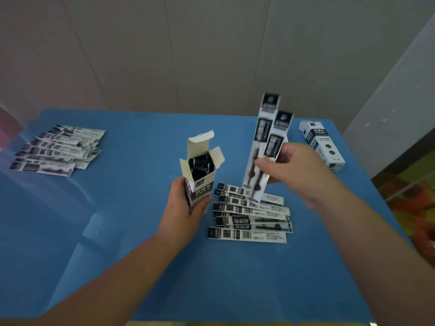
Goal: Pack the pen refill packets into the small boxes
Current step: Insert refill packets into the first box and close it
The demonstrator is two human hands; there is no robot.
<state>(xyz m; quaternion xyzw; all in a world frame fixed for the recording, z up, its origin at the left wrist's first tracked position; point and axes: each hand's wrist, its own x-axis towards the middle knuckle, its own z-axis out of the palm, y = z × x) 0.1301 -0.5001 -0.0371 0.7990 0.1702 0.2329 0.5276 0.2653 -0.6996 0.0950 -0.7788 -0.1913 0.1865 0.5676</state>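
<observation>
an open small box (200,170) is held upright above the blue tabletop (141,231), its top flaps spread and dark packet ends seen inside. the box's lower half is wrapped by the left hand (186,208), the grip closed round it with the thumb on the near face. two pen refill packets (266,147) are pinched near their lower part by the right hand (294,165), fingers curled over them; they are held nearly upright, leaning a little, just right of the box. both forearms are stretched forward from the near edge. a fanned pile of packets (251,217) lies flat under and between the hands. another spread of packets (58,149) lies far left, and a closed box (322,144) lies at the far right.
</observation>
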